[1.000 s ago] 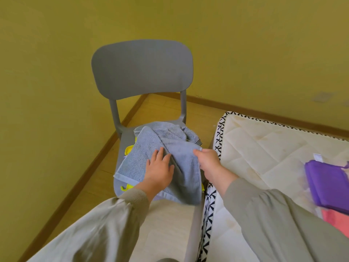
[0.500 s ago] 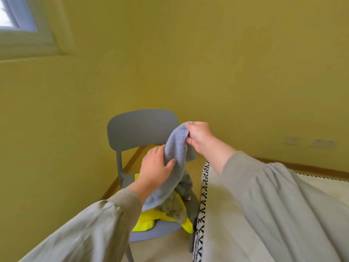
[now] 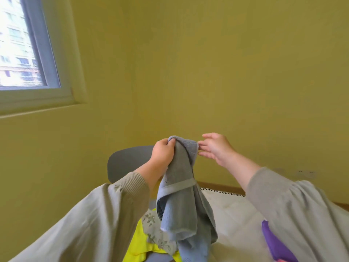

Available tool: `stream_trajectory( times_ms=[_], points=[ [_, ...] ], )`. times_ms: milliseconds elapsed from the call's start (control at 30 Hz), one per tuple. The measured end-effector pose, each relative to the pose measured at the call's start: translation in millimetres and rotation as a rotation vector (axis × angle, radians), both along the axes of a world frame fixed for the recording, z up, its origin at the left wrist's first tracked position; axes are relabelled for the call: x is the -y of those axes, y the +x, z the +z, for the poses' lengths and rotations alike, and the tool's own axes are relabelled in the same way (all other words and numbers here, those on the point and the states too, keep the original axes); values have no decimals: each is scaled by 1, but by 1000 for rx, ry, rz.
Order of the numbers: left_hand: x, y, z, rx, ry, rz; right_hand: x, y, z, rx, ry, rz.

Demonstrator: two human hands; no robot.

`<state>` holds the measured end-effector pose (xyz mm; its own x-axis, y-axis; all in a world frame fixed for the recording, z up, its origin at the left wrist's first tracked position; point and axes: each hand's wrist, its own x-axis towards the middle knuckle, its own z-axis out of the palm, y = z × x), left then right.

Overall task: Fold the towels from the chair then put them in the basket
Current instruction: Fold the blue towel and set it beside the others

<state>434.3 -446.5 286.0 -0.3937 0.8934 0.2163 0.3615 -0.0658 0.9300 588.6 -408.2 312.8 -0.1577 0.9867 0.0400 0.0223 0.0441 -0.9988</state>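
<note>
The grey-blue towel (image 3: 181,186) hangs bunched in the air above the chair (image 3: 128,161), its lower end trailing over a yellow cloth (image 3: 139,242) and a patterned cloth (image 3: 153,229) on the seat. The left hand (image 3: 162,152) grips its top, fingers curled round the fabric. The right hand (image 3: 217,148) is beside it, fingers spread and nearly straight, their tips touching the upper edge. This looks like the pick-up and opening-out step before folding. Next, the right hand likely needs to pinch a corner and draw the towel flat, perhaps over the mattress (image 3: 236,214). No basket is in view.
</note>
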Motion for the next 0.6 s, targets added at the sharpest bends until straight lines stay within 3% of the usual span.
stream_trajectory(
  times_ms=[167,333,467,600],
  points=[
    [8,15,30,209,-1,-53,25,20,-6,262,280,236],
    [9,22,52,318,9,-53,41,32,-17,685,602,381],
    [9,26,65,425,-32,-73,50,29,-13,912,788,200],
    [10,28,75,460,-76,-147,52,27,5,776,987,-114]
  ],
)
